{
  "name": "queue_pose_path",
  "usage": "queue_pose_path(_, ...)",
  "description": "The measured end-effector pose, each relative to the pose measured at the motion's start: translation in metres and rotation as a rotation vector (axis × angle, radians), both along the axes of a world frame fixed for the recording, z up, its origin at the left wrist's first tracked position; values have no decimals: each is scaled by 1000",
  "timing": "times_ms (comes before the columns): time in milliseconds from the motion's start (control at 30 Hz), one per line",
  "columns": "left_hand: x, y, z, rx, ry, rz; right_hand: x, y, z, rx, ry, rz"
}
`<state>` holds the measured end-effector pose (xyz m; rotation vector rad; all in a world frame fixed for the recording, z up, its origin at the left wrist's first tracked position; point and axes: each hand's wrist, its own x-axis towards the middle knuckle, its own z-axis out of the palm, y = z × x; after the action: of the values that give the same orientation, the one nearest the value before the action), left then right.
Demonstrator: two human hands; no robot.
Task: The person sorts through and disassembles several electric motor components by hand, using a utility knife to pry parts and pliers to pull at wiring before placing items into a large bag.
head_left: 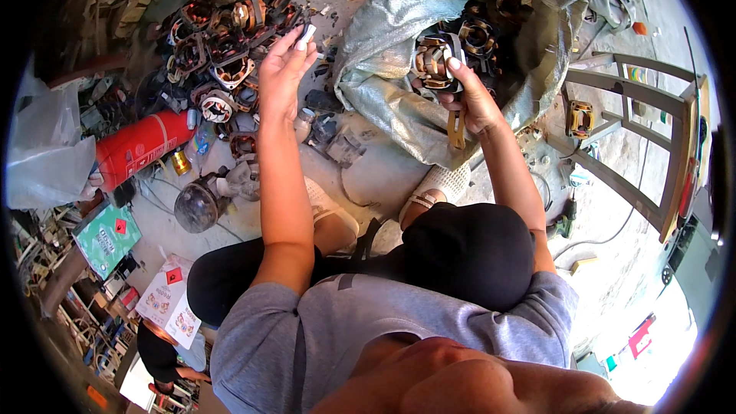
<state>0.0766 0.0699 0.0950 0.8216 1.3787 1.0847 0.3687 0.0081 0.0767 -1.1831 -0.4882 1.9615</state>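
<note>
In my right hand [477, 100] is a motor stator [433, 60] with copper windings and a pale metal ring, gripped by the thumb and fingers at the near side of the sack's mouth. A flat yellow-brown strip [456, 130] hangs below that hand; whether it belongs to the stator I cannot tell. My left hand [280, 77] is raised beside the stator heap, its thumb and fingers pinching a small whitish piece [307, 34]. The silver-grey woven sack [376, 46] stands open, with more stators [477, 34] inside.
A heap of stators [230, 46] lies at the far left. Nearer are a red cylinder [146, 146], a small gold can [181, 162] and a dark round motor part [198, 205]. A wooden stool [625, 96] lies on its side at right, with one stator [580, 119] by it. Another person [161, 356] is at lower left.
</note>
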Motion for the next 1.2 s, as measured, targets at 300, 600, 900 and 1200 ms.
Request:
queue_pose_path(300,-26,12,17,-160,477,-802,14,-1,-5,-49,-193,-89)
queue_pose_path(600,-1,-2,26,122,838,-784,29,4,-42,-212,-218,-308)
queue_pose_path(900,109,40,-45,291,1106,-795,43,16,-41,-98,6,-391)
queue_pose_path(1200,124,102,3,577,642,-444,51,53,-36,-107,-492,-561)
